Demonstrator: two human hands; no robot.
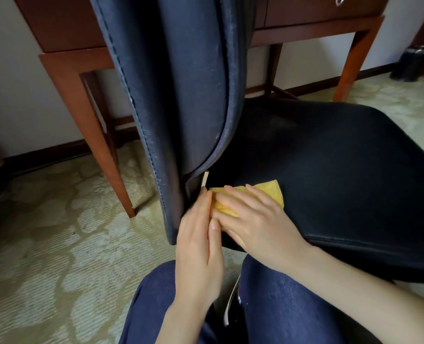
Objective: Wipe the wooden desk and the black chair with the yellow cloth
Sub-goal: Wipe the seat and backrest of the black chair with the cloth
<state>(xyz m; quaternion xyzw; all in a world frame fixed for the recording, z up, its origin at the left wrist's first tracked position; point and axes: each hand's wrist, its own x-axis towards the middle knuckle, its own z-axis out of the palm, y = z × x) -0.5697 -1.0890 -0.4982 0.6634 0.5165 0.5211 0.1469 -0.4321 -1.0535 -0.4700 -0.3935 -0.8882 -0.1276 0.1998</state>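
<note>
Head view looks down on the black chair (330,170), whose broad seat is smooth, dark and slightly glossy along its rounded near edge. Its backrest (181,95) rises on the left as a tall padded slab of matte navy-black fabric, with pale stitched piping along its curved seams and a dusty bloom on the edges. A small pale strip (205,180) hangs at the gap where backrest meets seat.

Behind stands the wooden desk (64,33), reddish-brown and polished, on straight tapering legs, with a metal ring pull (340,0) on a drawer front. The carpet (44,244) is pale green and cream in a blotchy woven pattern. Blue trousers (280,306) cover the person's knees in the foreground.

The yellow cloth (273,192) is a soft, folded, finely textured piece lying on the seat's near left corner, just beside the foot of the backrest, one pointed corner sticking out beyond the fingers.

The right hand (255,219) lies flat on the cloth, fingers straight and slightly spread, pressing it against the seat. The left hand (198,244) stands on edge between cloth and backrest, fingers straight and together, its thumb touching the cloth's near edge; neither hand curls round anything.
</note>
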